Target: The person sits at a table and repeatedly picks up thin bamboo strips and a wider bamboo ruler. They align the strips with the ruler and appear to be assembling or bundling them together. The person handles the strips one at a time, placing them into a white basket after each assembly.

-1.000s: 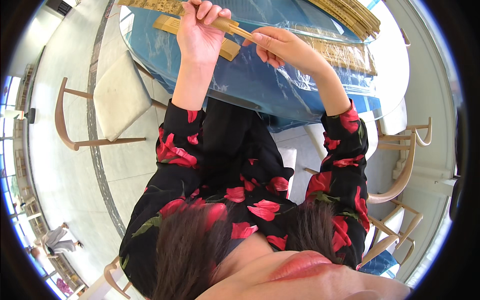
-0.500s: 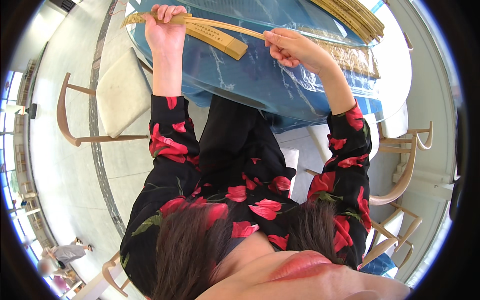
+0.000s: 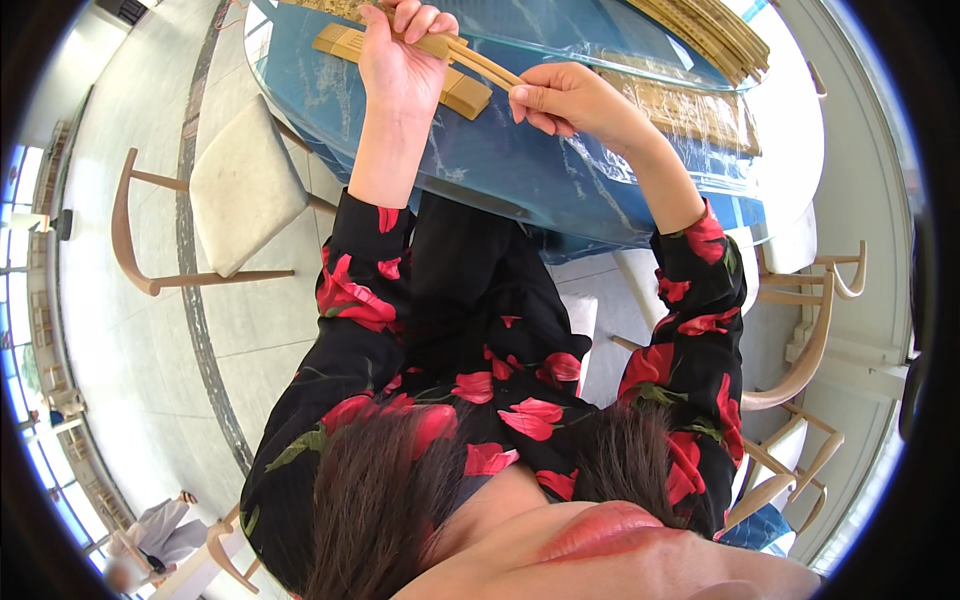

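My left hand (image 3: 400,62) is raised over the blue table (image 3: 520,165) and closed around the end of a few thin bamboo strips (image 3: 478,62). My right hand (image 3: 568,100) pinches the other end of the same strips between thumb and fingers, a short way to the right. The strips run slanting between the two hands, just above a flat wooden block (image 3: 462,92) lying on the table. Both arms wear black sleeves with red flowers.
A clear plastic sheet covers the blue table. Bundles of bamboo strips (image 3: 715,35) and a woven mat (image 3: 690,110) lie at its far right. A pale-seated wooden chair (image 3: 235,195) stands to the left, more wooden chairs (image 3: 810,340) to the right. A person (image 3: 150,530) is far off, lower left.
My left hand swung out to the left along the strips, then came back right, close to my right hand. My right hand barely moved.
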A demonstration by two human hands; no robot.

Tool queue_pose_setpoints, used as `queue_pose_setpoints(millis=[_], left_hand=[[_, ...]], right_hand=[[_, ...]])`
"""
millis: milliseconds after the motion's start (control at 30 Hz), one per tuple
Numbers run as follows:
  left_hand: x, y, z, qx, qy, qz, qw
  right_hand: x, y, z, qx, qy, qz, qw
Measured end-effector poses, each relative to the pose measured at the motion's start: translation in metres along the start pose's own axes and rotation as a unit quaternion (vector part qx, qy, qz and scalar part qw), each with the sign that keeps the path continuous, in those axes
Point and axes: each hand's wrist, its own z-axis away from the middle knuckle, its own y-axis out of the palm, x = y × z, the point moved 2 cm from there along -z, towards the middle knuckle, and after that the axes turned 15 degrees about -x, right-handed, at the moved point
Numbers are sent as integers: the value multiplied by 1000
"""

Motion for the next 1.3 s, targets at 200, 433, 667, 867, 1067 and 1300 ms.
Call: queue_pose_setpoints(millis=[200, 433, 667, 867, 1067, 1300], left_hand=[[42, 6, 28, 9, -16, -44, 999], [37, -1, 32, -16, -32, -10, 999], [40, 2, 36, 0, -40, 11, 999], [44, 6, 39, 7, -18, -7, 1000], [42, 4, 40, 11, 1, -41, 999], [43, 8, 43, 37, -5, -48, 998]], right_hand=[[-10, 5, -5, -35, -45, 4, 998], [-4, 8, -1, 1, -65, -30, 997], [-10, 6, -7, -55, -89, 24, 994], [-8, 15, -4, -104, -88, 33, 990], [-7, 26, 1, -158, -138, 55, 976], [-7, 29, 1, -155, -118, 34, 980]])
